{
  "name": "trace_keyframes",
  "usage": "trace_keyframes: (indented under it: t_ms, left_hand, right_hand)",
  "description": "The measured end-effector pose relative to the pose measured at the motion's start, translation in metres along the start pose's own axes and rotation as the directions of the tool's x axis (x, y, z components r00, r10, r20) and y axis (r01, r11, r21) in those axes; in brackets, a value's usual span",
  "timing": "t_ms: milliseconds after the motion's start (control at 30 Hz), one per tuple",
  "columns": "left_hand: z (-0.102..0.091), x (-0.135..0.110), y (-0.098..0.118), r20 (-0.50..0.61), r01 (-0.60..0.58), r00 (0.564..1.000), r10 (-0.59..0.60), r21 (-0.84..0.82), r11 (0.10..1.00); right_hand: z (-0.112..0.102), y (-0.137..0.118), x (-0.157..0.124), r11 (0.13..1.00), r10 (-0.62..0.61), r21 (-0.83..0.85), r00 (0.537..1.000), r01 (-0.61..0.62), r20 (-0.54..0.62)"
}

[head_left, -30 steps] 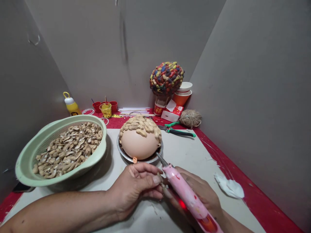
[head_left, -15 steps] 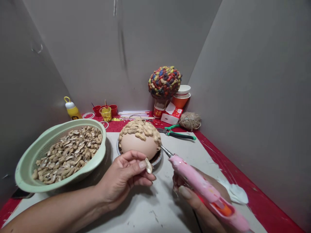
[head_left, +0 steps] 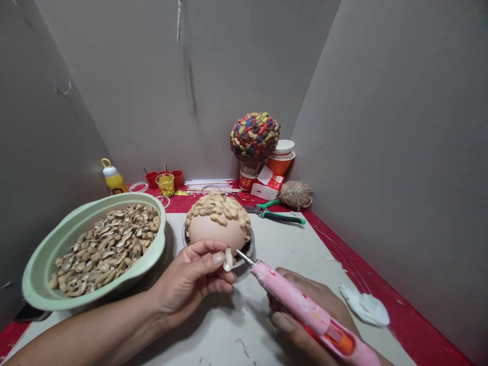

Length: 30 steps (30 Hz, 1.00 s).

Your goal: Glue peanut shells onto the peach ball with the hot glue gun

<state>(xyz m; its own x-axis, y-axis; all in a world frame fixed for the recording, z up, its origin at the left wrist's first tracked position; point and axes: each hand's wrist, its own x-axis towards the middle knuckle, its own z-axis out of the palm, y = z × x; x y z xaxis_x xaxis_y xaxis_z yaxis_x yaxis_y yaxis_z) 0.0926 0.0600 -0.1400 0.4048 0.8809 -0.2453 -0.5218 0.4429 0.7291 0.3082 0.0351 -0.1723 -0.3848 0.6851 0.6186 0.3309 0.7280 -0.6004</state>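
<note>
My left hand (head_left: 194, 277) pinches a peanut shell half (head_left: 227, 260), its pale hollow side facing me. In my right hand (head_left: 305, 310) is a pink hot glue gun (head_left: 301, 305), its metal nozzle close to the shell's right side; whether they touch I cannot tell. Just beyond the hands a balloon-like beige ball (head_left: 217, 234) sits in a round dish (head_left: 249, 250). Peanut shells (head_left: 217, 204) cover the ball's upper part, while its front is bare and smooth. On the left, a pale green colander (head_left: 162, 229) holds many loose shell halves.
Behind the ball lie green-handled pliers (head_left: 282, 218) and a ball of twine (head_left: 296, 194). A multicoloured shell-covered ball (head_left: 254, 136) stands on a red cup. Paint cups (head_left: 165, 184) and a yellow bottle (head_left: 114, 178) are at back left. A white cloth (head_left: 365, 305) lies at right.
The glue gun has moved left and down, its nozzle going from the ball's right edge to beside the peanut shell. My left hand keeps its pinch, nearly still.
</note>
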Motion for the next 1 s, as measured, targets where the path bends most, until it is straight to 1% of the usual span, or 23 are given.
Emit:
trace_keyframes:
  t_ms: [100,200,300,467,667,800,1000]
  left_hand:
    - [-0.0008,0.0,0.0004,0.005,-0.009,1.0,0.009,0.001,1.0]
    - [-0.0016,0.0001,-0.0001,0.005,-0.017,1.0,0.017,0.01,1.0]
    - [-0.0021,0.0008,-0.0009,0.005,-0.03,1.0,0.03,0.025,0.999]
    - [-0.0019,0.0023,0.0,0.0,-0.064,0.998,0.064,0.057,0.996]
    - [-0.0008,0.0027,0.0026,-0.018,-0.076,0.997,0.078,0.098,0.992]
    - [-0.0003,0.0024,0.0029,-0.032,-0.083,0.996,0.088,0.138,0.987]
    - [-0.0015,0.0014,0.0021,-0.057,-0.114,0.99,0.128,0.193,0.974]
  right_hand:
    - [0.0013,0.0015,0.0042,0.995,-0.098,0.012,0.995,0.097,0.012]
    - [0.001,-0.0004,0.0078,0.989,-0.147,0.015,0.989,0.148,-0.028]
    - [-0.0002,-0.0026,0.0092,0.985,-0.175,0.001,0.984,0.175,-0.042]
    - [0.0003,-0.0033,0.0099,0.986,-0.169,-0.015,0.986,0.169,-0.011]
    - [0.0,-0.0032,0.0076,0.99,-0.138,0.006,0.99,0.138,-0.018]
    - [0.0002,-0.0021,0.0067,0.989,-0.15,-0.009,0.989,0.15,0.003]
    - [0.0028,0.0003,0.0057,0.99,-0.141,-0.016,0.99,0.141,-0.006]
